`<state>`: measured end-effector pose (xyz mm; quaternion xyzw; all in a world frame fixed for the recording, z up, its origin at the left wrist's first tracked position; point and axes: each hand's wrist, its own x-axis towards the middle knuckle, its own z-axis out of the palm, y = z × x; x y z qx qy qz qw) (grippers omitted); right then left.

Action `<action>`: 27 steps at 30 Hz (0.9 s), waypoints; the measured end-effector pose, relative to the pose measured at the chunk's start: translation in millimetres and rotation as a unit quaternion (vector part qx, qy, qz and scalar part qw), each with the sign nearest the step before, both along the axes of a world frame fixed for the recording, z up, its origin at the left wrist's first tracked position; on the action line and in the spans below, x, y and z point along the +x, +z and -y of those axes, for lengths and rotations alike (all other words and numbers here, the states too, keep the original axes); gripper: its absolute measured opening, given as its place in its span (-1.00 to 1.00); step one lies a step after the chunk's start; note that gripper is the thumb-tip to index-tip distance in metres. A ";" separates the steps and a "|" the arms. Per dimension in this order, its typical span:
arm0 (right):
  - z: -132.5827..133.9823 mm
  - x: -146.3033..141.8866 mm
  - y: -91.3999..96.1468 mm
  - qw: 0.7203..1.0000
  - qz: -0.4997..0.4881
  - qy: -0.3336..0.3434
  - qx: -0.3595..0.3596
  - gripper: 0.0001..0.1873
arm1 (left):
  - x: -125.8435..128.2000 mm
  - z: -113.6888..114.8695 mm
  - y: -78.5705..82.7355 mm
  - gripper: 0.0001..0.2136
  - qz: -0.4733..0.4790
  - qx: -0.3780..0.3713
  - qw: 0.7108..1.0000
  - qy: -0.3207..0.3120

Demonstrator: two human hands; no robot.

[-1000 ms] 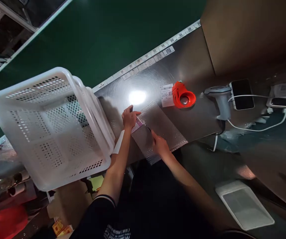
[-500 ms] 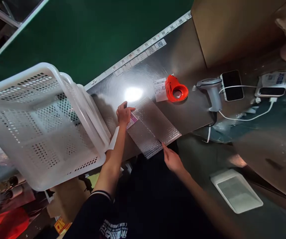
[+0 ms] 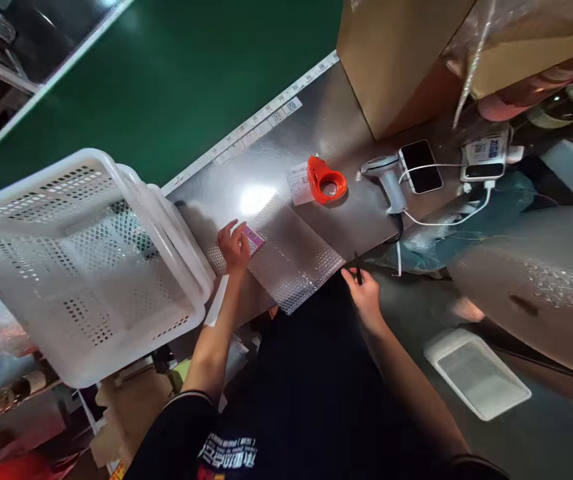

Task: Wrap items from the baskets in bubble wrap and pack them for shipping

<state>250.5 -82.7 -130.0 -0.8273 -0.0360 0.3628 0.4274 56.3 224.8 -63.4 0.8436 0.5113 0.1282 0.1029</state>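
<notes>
A flat sheet of clear bubble wrap [image 3: 299,257] lies on the metal worktop [image 3: 216,193], its near corner reaching the front edge by my body. At its left side is a small purple-and-white printed card [image 3: 253,240]. My left hand [image 3: 234,248] rests beside this card, fingers curved and apart, fingertips near or touching the card's edge. My right hand [image 3: 365,293] is closed around a slim black tool [image 3: 358,268], which points up just off the wrap's right corner. Whether the tool is a pen or a knife is too small to tell.
Stacked white plastic baskets [image 3: 101,267] stand on the left. Behind the wrap are a printed label [image 3: 299,183] and a red tape dispenser [image 3: 327,181]. To the right are a grey barcode scanner [image 3: 389,183], a phone [image 3: 420,167] and cables. A cardboard box [image 3: 396,60] stands at the back.
My right hand has moved away from the middle of the wrap's near edge to its right corner, the black tool now tilted up. My left hand's fingers have loosened beside the card.
</notes>
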 end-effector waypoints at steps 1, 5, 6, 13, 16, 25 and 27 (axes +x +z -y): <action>-17.2 3.9 -7.2 1.000 -0.016 -0.011 0.004 -0.24 | -5.6 14.3 0.5 -0.67 -0.008 0.011 1.000 -0.011; -42.7 10.6 -19.8 0.999 -0.033 0.008 -0.012 -0.38 | -26.0 90.0 -10.7 -0.52 -0.110 -0.024 0.989 -0.100; -43.6 12.8 -18.5 0.999 -0.026 0.014 -0.013 -0.42 | -30.3 109.0 -15.9 -0.50 -0.143 -0.047 0.980 -0.132; -60.8 45.0 6.3 0.995 0.045 0.074 -0.046 -0.68 | -45.6 163.7 -38.9 -0.33 -0.257 -0.106 0.948 -0.156; -65.6 40.6 11.4 0.971 0.072 0.195 -0.123 -0.69 | -45.3 159.9 -38.8 -0.32 -0.252 -0.106 0.950 -0.153; -85.5 80.5 44.5 0.940 0.196 0.241 -0.141 -0.80 | -44.3 158.2 -36.4 -0.30 -0.237 -0.146 0.950 -0.144; -91.5 106.3 61.6 0.936 0.235 0.239 -0.107 -0.80 | -43.2 158.4 -33.6 -0.30 -0.237 -0.157 0.949 -0.139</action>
